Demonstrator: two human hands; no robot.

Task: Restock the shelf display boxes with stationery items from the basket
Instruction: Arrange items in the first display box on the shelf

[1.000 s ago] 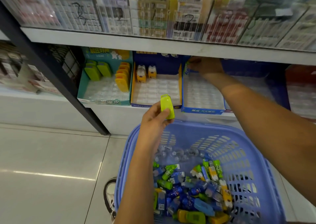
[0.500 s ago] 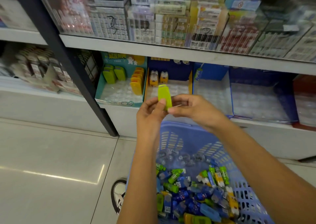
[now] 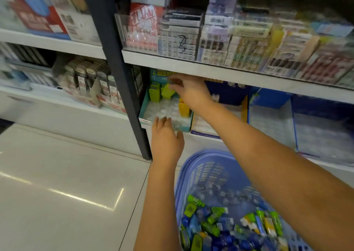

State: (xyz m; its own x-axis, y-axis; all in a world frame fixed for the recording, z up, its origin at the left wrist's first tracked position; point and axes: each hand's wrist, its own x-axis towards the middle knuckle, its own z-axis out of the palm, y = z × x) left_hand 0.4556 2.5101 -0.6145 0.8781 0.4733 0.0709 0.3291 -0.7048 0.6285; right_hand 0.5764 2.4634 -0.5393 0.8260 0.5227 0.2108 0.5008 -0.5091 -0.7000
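The white shelving (image 3: 210,68) fills the view above both hands. On its upper board, above the right hand, stand clear-fronted packs. One pack bears a handwritten black mark like a "3" (image 3: 182,43), and the printing on the rest is too blurred to read. Under the right forearm stands the blue basket (image 3: 191,164), its bottom heaped with small green, blue and yellow stationery items (image 3: 210,222). To the right of that arm, on the low board, sit blue display boxes (image 3: 272,116) with clear moulded trays, and a navy box with yellow sides (image 3: 203,130) lies just beneath the forearm.

The teal display box (image 3: 142,109) lies between the two hands, and the yellow lettering on its back card is unreadable. The left hand (image 3: 166,139) is flat with straight, spread fingers, holds nothing, and its fingertips reach the box's front wall. The right hand (image 3: 188,91) reaches inside and pinches a tilted lime-green item (image 3: 166,92) by its top corner, though blur softens the grip. Just left of it stand darker green items (image 3: 154,93), and below the wrist are yellow ones (image 3: 183,109).
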